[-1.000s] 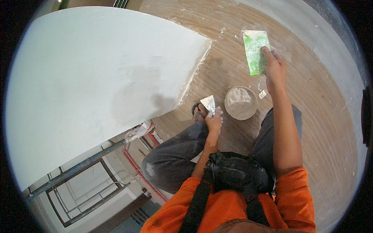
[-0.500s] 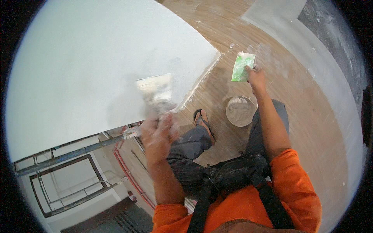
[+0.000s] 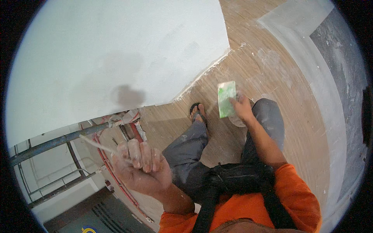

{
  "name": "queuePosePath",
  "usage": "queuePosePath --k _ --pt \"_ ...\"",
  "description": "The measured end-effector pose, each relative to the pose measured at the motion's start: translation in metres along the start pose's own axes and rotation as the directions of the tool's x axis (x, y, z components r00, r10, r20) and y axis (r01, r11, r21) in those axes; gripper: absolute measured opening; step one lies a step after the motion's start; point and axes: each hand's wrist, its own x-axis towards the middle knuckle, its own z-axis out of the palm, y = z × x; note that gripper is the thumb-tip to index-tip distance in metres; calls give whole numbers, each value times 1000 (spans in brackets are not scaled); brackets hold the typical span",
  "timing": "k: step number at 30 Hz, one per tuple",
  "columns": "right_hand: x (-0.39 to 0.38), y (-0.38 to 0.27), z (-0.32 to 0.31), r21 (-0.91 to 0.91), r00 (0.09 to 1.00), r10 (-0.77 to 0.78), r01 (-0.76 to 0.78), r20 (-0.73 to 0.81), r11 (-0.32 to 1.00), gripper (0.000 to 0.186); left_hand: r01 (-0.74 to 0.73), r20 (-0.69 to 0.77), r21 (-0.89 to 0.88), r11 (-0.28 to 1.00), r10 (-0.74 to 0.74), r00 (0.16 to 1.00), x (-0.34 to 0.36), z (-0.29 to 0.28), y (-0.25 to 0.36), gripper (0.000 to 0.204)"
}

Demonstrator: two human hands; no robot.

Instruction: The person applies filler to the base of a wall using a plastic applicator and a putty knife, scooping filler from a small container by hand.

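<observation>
My left hand [image 3: 140, 166], smeared with white plaster, is closed around the handle of a putty knife [image 3: 97, 144] whose thin blade points left, just below the edge of a large white plastered surface [image 3: 116, 54]. My right hand [image 3: 241, 108] holds a green and white flat trowel board [image 3: 226, 99] out over the wooden floor, above my knee. A grey damp patch [image 3: 126, 95] shows on the white surface near its lower edge.
I stand on a wooden plank floor [image 3: 248, 58] in grey trousers and a sandal [image 3: 197, 112]. Scaffold tubes [image 3: 54, 143] and a red frame [image 3: 116, 171] drop away at lower left. A grey concrete band [image 3: 330, 77] runs along the right.
My left hand has dropped from the white surface down toward the scaffold edge, turning the knife edge-on. My right hand with the green board has come lower and closer, hiding the bucket.
</observation>
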Motion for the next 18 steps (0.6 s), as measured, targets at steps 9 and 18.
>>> queuePosePath --k 9,18 --pt "-2 27 -2 -346 985 -5 66 172 936 32 -8 -132 -93 996 -4 991 0 -1 15 28" --pt "-4 10 -3 -481 977 -22 125 214 868 38 16 -117 -78 997 -25 993 9 -8 19 28"
